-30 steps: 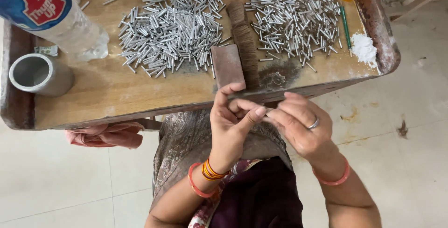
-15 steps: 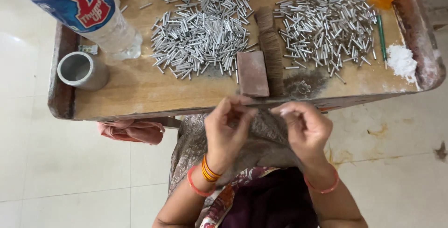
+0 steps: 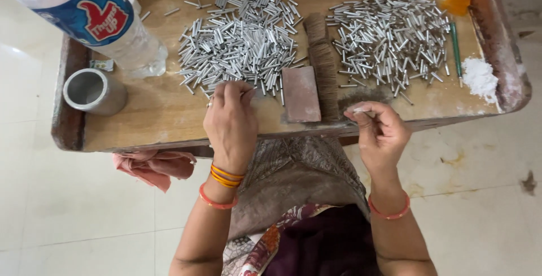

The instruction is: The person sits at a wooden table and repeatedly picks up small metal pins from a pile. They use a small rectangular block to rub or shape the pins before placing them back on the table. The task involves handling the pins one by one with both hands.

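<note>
**2 heaps, both large**

Left hand [image 3: 230, 119] pinches 1 small metal tube at the near edge of the left tube pile [image 3: 243, 38]. Right hand [image 3: 379, 129] is closed on a white-tipped piece by the brush bundle [image 3: 324, 64]. Right tube pile [image 3: 392, 38] sits apart. Judgement: much handling left.

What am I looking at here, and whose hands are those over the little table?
The picture comes from a camera worn on a person's head, looking down at their own two bare hands. The left hand reaches into the left pile of small metal tubes. The right hand pinches something small and pale; I cannot tell what. On the wooden table also lie a second tube pile, a reddish block, a brown brush, a metal cup, a plastic bottle and white powder.
</note>
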